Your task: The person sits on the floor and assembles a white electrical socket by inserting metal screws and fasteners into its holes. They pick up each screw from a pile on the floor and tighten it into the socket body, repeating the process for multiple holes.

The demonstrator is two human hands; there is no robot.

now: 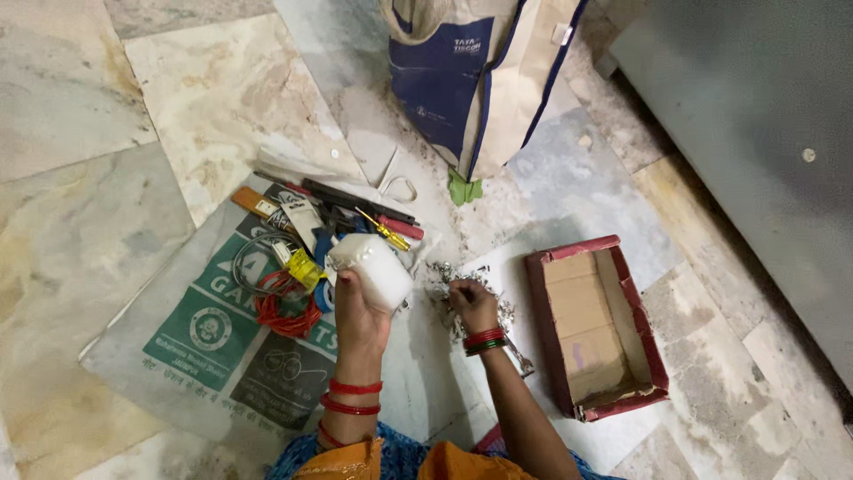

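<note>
A white plastic container [373,268] is gripped and held up by the left hand [360,311], above a red wire coil [286,311] on the floor; the right hand's [473,304] fingers are pinched together on small metal pieces [458,283], beside a red cardboard box [593,324].

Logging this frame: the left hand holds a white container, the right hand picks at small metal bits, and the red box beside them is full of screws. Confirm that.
One thing is wrong: the red box is empty, showing bare cardboard in the head view. The left hand does hold the white container, and the right hand picks at the metal bits.
</note>
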